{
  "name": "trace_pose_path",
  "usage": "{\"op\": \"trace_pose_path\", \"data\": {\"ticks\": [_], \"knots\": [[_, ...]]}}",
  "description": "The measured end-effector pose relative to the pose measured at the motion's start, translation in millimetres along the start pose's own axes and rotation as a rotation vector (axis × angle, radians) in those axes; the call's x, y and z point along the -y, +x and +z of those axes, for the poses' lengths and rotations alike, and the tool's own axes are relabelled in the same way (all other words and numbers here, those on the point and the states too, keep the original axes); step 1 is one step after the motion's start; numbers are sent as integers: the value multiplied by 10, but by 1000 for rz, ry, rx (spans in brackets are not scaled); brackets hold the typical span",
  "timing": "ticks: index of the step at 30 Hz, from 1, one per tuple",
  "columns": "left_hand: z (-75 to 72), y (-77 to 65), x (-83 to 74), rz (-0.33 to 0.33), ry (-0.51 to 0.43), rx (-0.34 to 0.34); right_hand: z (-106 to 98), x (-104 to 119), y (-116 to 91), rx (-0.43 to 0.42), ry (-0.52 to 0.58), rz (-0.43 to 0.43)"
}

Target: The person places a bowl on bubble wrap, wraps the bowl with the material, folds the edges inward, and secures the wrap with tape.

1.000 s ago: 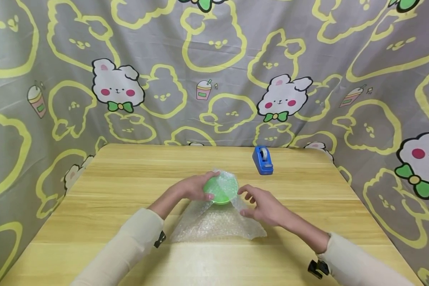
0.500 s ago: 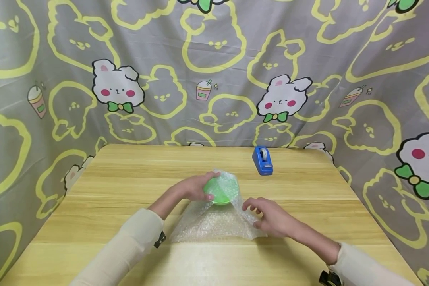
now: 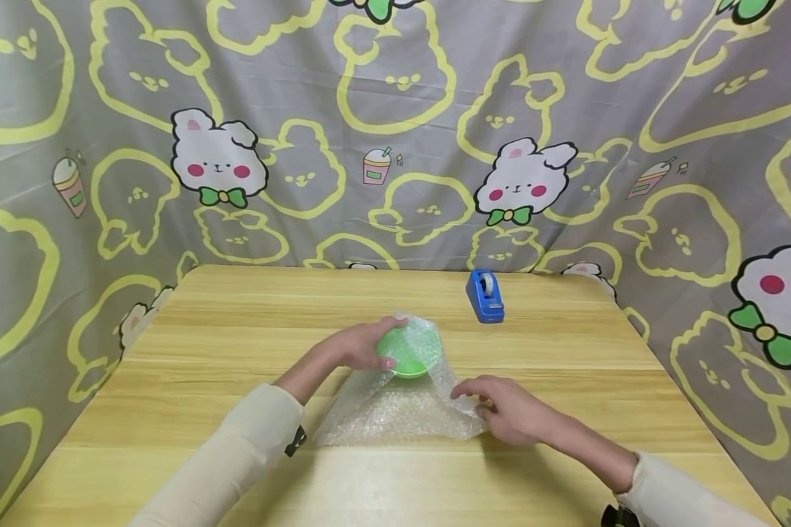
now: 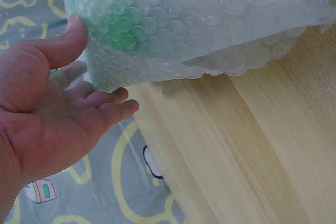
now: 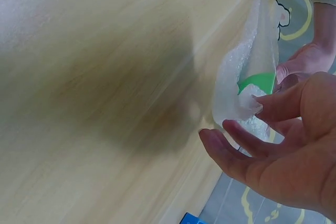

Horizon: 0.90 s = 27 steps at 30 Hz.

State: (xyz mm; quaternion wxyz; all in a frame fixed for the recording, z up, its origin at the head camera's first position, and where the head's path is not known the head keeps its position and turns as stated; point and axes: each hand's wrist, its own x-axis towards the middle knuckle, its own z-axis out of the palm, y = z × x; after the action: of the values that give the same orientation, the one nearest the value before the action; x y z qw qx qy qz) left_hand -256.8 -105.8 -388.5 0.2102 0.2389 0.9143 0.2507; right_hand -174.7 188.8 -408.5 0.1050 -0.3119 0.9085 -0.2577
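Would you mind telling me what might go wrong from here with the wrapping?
The left hand holds the green bowl tilted on its edge under the bubble wrap; it might slip or roll. The right hand only pinches the sheet's corner, so the wrap may spring open. The tape dispenser sits apart, with both hands busy.

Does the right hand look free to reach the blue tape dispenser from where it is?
Probably yes: the right hand only pinches the bubble wrap, and bare table lies between it and the tape dispenser.
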Motion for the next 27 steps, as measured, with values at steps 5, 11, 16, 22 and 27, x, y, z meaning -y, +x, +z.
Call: {"op": "trace_pose_path", "data": {"ticks": [5,11,16,22,27], "knots": [[0,4,1,-11,6,4,12,-10,-26,8,-49,-43],[4,12,5,-2,1,0,119,-5,-55,-24,-183,-64],[7,9,6,-5,-5,-5,240,-25,-29,-126,-260,-88],[5,3,-10,-16,-7,-11,282,-28,2,-217,-252,-116],[9,8,-33,-6,3,-14,257,-3,44,-253,-194,-90]]}}
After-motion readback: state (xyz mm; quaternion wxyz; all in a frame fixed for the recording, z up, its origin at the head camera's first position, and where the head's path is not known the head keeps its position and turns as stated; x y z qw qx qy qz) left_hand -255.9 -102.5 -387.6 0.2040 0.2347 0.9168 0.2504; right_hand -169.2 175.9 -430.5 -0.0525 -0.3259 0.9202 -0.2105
